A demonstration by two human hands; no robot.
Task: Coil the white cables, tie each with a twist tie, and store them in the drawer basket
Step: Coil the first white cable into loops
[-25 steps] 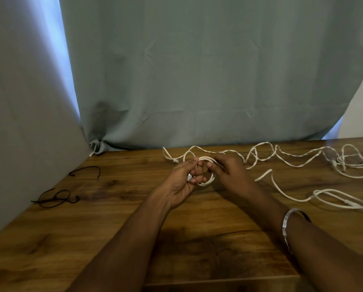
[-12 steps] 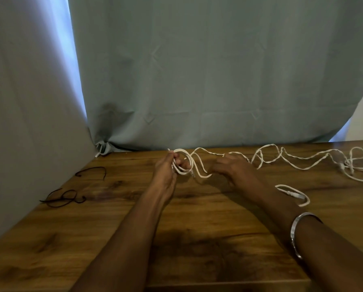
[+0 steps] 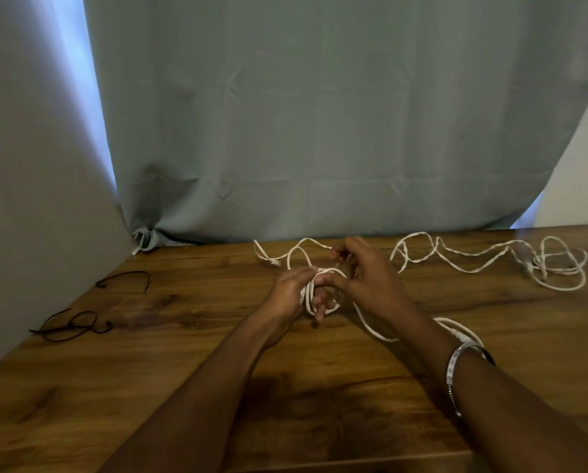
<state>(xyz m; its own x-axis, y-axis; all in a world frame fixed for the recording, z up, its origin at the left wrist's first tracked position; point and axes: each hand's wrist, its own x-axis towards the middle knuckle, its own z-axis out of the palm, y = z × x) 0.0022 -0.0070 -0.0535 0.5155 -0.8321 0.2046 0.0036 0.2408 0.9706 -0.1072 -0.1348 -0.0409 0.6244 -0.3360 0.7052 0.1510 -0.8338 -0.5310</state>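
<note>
Across the wooden table your white cable sprawls from mid-table toward the right edge. Your left hand holds its small coil, fingers curled through the loops, while your right hand pinches a strand. Black twist ties lie far left.

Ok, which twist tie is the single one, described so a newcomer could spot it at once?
Start at the wooden table and go to its far left edge beside the grey panel. Two dark wire shapes lie there; the single twist tie is the farther one, an open arc lying flat. The nearer tangle is looped and knotted-looking instead.
</note>
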